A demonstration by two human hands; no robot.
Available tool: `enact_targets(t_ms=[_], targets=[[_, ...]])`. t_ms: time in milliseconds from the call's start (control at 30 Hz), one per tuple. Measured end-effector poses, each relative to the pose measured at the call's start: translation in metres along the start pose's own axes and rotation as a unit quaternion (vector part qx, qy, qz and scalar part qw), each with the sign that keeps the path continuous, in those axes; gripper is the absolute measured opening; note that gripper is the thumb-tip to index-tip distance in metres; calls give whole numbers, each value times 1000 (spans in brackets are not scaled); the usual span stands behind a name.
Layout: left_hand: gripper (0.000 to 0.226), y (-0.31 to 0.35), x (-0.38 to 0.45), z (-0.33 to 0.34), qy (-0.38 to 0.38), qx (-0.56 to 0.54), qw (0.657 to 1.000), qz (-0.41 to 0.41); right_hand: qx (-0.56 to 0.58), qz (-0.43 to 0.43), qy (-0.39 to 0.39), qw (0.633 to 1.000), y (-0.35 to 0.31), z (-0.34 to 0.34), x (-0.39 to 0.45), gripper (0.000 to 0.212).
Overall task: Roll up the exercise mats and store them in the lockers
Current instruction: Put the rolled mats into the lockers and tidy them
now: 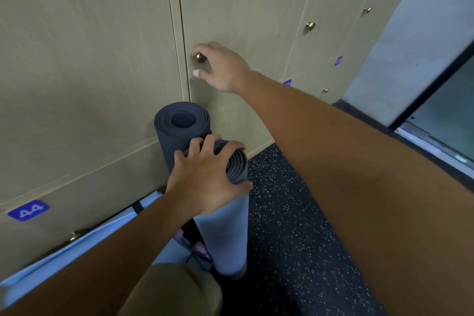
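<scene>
Two rolled mats are stood on end right up against the lockers [89,72]. The dark grey mat [179,123] is the farther one, leaning on the beige doors, its open spiral end facing up. The blue mat [225,233] is nearer and just to its right, touching it, with its lower end planted on the black speckled floor [295,226]. Its top is gripped by the left hand [207,177]: fingers are curled over the rolled layers at the rim and the thumb is wrapped round the near side, so it's held pretty firmly.

The right hand [220,67] is stretched out to the far side, onto a round brass knob [200,58] at the left edge of a closed locker door [243,20]. The knob is loosely cupped by bent fingers from above and the thumb is pointed left underneath it; whether it's properly pinched can't be told, since part of the knob is hidden by the fingers.

A third, pale blue mat [77,246] is laid along the base of the lockers on the left, with a black strap around it. A blue tag reading 44 [28,210] is stuck on the low door there. More knobs and blue tags are seen on doors off to the right, too blurry to read.
</scene>
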State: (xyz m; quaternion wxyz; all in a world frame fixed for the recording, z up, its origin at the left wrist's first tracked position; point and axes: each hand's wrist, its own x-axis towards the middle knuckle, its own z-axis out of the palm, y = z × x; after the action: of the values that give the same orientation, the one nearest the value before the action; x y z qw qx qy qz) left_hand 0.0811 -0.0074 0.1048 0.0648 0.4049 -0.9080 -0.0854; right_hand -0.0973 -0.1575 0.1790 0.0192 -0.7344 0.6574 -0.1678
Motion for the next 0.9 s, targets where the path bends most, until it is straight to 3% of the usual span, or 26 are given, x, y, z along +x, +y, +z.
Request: enact_targets(t_ms=[333, 433, 633, 733, 900], targets=[[80, 9, -24, 3, 2, 13, 1000, 8, 54, 13, 86, 995, 16, -7, -63, 43], [82, 16, -32, 2, 4, 20, 1000, 16, 80, 52, 135, 986, 24, -15, -102, 40], [85, 38, -33, 2, 0, 26, 999, 35, 58, 112, 133, 983, 37, -31, -160, 53], [80, 48, -30, 3, -3, 32, 999, 43, 59, 178, 174, 967, 42, -34, -172, 55], [78, 58, -28, 5, -4, 34, 998, 51, 55, 233, 214, 947, 59, -37, -197, 47]])
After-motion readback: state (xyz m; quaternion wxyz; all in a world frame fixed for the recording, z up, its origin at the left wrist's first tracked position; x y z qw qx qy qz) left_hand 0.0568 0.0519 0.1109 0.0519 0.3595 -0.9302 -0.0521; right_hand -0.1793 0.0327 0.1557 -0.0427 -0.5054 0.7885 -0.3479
